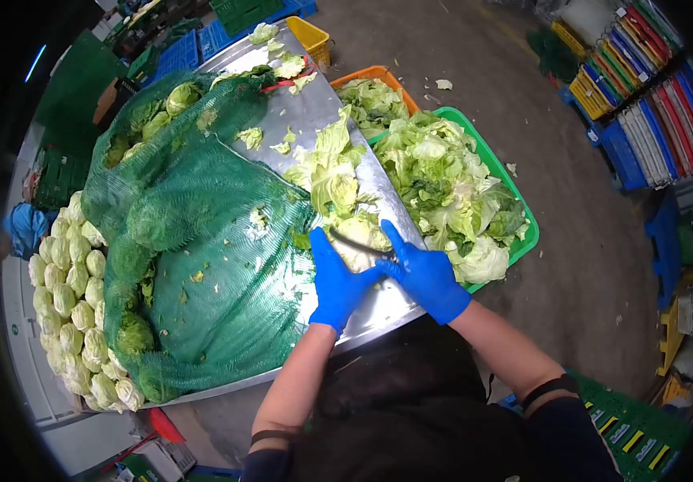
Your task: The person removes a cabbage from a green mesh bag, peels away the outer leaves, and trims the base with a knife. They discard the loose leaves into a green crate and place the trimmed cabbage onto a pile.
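Note:
My left hand point(337, 281), in a blue glove, presses along the left side of a pale cabbage head point(360, 233), its thumb reaching toward the other hand. My right hand point(427, 277), also gloved in blue, grips a dark curved knife point(356, 243) at the cabbage's right side, index finger stretched forward. The blade lies across the cabbage; its handle is hidden in the fist. Loose cabbage leaves point(334, 173) lie just beyond on the metal table point(378, 181). Left of my hands spreads a green mesh sack point(226, 241) with several cabbages inside.
A green crate point(529, 217) full of leaves stands right of the table, with an orange crate point(382, 74) behind it. Trimmed cabbages point(77, 277) are piled at the far left. Stacked crates point(652, 104) line the right side. Leaf scraps point(443, 84) lie on the floor.

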`<state>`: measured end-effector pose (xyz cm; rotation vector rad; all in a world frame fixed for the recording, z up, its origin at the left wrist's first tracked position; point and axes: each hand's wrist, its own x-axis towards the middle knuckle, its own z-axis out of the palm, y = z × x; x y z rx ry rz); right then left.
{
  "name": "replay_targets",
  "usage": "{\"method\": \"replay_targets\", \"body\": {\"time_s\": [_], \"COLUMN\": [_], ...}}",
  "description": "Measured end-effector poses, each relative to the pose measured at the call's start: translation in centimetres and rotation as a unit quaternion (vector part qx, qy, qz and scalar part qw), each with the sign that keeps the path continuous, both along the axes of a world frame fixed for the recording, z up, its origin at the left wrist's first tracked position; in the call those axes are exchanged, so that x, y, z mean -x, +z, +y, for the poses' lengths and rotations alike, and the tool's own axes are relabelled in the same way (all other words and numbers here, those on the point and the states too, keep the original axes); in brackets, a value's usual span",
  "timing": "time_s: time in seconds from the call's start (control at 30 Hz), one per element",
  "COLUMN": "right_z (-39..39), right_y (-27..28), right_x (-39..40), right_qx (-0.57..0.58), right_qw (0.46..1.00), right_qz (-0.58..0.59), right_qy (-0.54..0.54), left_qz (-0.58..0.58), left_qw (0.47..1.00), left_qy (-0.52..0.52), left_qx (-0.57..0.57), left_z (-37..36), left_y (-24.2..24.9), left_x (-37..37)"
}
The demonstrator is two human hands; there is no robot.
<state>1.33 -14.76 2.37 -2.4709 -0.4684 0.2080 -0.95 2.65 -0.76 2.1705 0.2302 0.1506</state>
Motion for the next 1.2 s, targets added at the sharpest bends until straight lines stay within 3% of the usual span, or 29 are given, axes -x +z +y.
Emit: {"method": "replay_targets", "body": {"time_s": [0.07, 0.33, 0.43, 0.53, 0.6, 0.67, 0.73, 0.77, 0.83, 0.87, 0.93, 1.0, 1.03, 1.07, 1.1, 1.13, 1.2], "right_z": [-0.2, 0.9, 1.6, 1.5, 0.4, -0.9, -0.7, -0.5, 0.4, 0.3, -1.1, -2.5, -2.7, -2.0, -0.8, 0.3, 2.0], "right_y": [-0.5, -2.0, -2.5, -1.1, -0.5, -0.5, -2.7, -2.5, -1.9, -2.7, -5.9, -10.0, -10.7, -9.2, -5.8, -3.8, -3.9], "right_x": [0.6, -2.1, -2.5, -4.0, -5.2, -7.4, -6.3, -5.6, -5.1, -5.4, -6.1, -5.9, -5.7, -5.0, -3.6, -2.1, 0.8], "right_qx": [0.077, 0.114, 0.079, 0.074, -0.075, 0.089, -0.025, -0.025, 0.009, 0.006, -0.020, -0.076, -0.074, -0.074, -0.056, -0.037, -0.162], "right_qw": [0.990, 0.991, 0.994, 0.997, 0.986, 0.988, 0.997, 0.997, 0.995, 0.995, 0.984, 0.971, 0.963, 0.964, 0.966, 0.968, 0.976], "right_qz": [-0.100, -0.061, -0.063, 0.017, 0.145, 0.113, 0.061, 0.059, 0.047, 0.049, 0.068, 0.036, 0.117, 0.117, 0.101, 0.085, 0.029], "right_qy": [0.059, 0.039, 0.041, 0.008, -0.017, -0.057, -0.048, -0.050, -0.089, -0.090, -0.163, -0.223, -0.231, -0.226, -0.231, -0.235, -0.139], "left_qz": [0.006, 0.032, 0.043, 0.025, 0.024, -0.013, -0.044, -0.046, -0.023, -0.022, -0.017, -0.024, -0.024, -0.025, -0.057, -0.056, -0.005], "left_qw": [0.999, 0.999, 0.998, 1.000, 0.997, 0.994, 0.994, 0.994, 1.000, 1.000, 0.964, 0.976, 0.965, 0.951, 0.971, 0.970, 0.981], "left_qy": [-0.036, -0.014, 0.008, 0.014, -0.001, -0.032, -0.018, -0.020, -0.018, -0.019, 0.014, 0.029, 0.058, 0.086, 0.084, 0.090, 0.069], "left_qx": [0.016, -0.040, -0.033, -0.011, -0.074, -0.103, -0.101, -0.101, -0.003, -0.007, 0.264, 0.214, 0.255, 0.295, 0.217, 0.217, 0.182], "left_z": [0.1, -0.8, -0.5, -0.3, -0.6, -1.7, -1.3, -1.0, 0.4, 0.9, 1.9, 3.2, 3.0, 2.7, 2.7, 2.7, 2.7], "left_y": [0.1, 0.9, 0.7, -0.4, -0.3, 0.4, -1.2, -1.3, -1.3, -1.4, -1.7, -3.3, -3.0, -2.8, -3.5, -3.2, -2.1], "left_x": [-0.8, -1.1, -0.7, -0.8, -0.3, 1.3, 2.0, 2.3, 2.6, 3.2, 5.1, 5.9, 5.9, 5.8, 5.9, 6.0, 5.5]}}
